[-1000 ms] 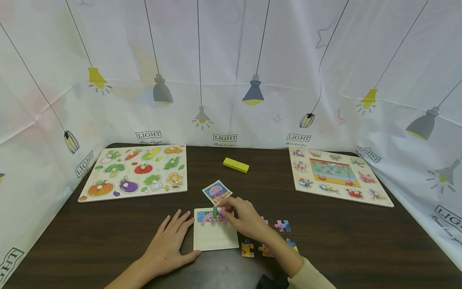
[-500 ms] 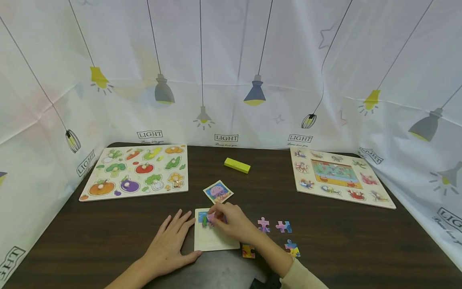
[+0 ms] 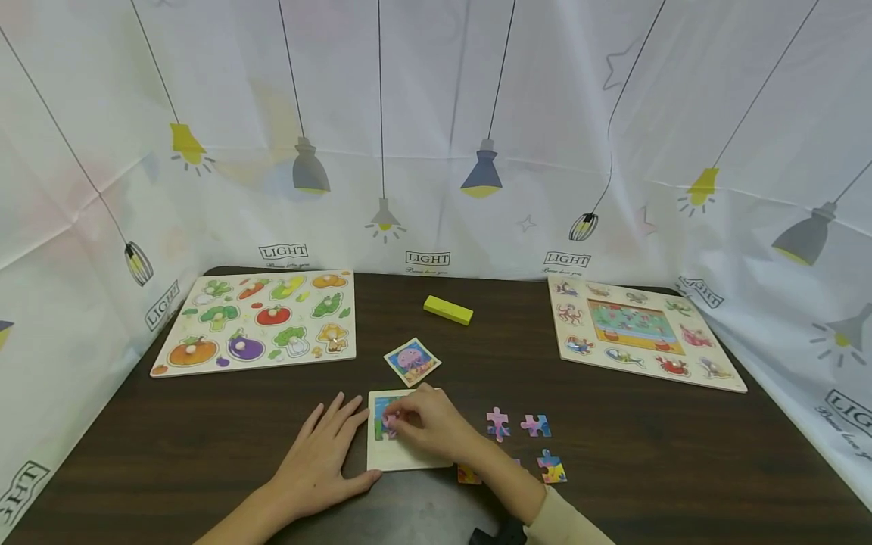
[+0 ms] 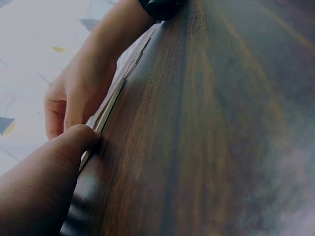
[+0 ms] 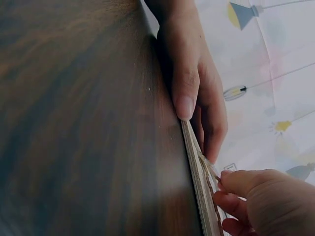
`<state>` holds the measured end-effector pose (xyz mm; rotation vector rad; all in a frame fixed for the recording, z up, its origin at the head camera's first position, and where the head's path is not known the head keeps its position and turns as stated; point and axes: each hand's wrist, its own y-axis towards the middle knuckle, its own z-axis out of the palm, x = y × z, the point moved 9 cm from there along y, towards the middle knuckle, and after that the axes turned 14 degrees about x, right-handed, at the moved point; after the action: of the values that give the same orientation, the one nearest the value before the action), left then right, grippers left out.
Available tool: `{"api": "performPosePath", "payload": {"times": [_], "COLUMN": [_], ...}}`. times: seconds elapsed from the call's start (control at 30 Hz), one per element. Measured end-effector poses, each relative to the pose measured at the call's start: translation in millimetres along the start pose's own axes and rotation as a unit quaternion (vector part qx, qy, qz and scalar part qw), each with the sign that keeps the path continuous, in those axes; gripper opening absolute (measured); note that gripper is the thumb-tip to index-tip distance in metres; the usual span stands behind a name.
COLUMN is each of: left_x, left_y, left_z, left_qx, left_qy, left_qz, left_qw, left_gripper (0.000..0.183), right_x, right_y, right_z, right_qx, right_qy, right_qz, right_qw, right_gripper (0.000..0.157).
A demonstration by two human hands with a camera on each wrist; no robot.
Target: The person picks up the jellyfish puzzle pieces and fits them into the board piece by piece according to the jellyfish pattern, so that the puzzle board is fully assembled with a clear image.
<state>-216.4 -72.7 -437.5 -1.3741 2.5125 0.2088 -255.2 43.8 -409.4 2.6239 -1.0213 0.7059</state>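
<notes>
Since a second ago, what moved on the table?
The right hand moved left and toward the person, bringing a puzzle piece to the small board's left side; it still pinches it. The left hand, picture card and yellow block stayed put.

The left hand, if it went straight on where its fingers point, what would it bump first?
Probably the puzzle tray: the left hand sits right at its left edge, but depth is unclear.

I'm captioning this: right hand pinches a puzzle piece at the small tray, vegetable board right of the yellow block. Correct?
No: the head view shows the vegetable board left of the yellow block. The right hand does pinch a puzzle piece at the small tray.
</notes>
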Motion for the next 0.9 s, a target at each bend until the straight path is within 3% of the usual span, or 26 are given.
{"api": "performPosePath", "payload": {"times": [0.37,0.7,0.9], "left_x": [-2.3,-2.0,-0.3], "left_y": [1.1,0.9,0.4], "left_z": [-0.1,-0.5,0.4], "left_qx": [0.005,0.001,0.004], "left_qy": [0.002,0.006,0.006], "left_qz": [0.003,0.003,0.0], "left_qw": [1.0,1.0,1.0], "left_gripper": [0.081,0.082,0.082], "right_x": [4.7,4.2,-0.6], "right_y": [-4.3,-5.8,-2.6], "right_z": [0.5,-1.7,-0.9], "right_qx": [-0.027,-0.056,-0.047], "right_qy": [-0.076,-0.077,-0.056], "right_qz": [0.01,-0.004,0.018], "right_qw": [0.997,0.995,0.997], "right_gripper": [0.011,0.01,0.011]}}
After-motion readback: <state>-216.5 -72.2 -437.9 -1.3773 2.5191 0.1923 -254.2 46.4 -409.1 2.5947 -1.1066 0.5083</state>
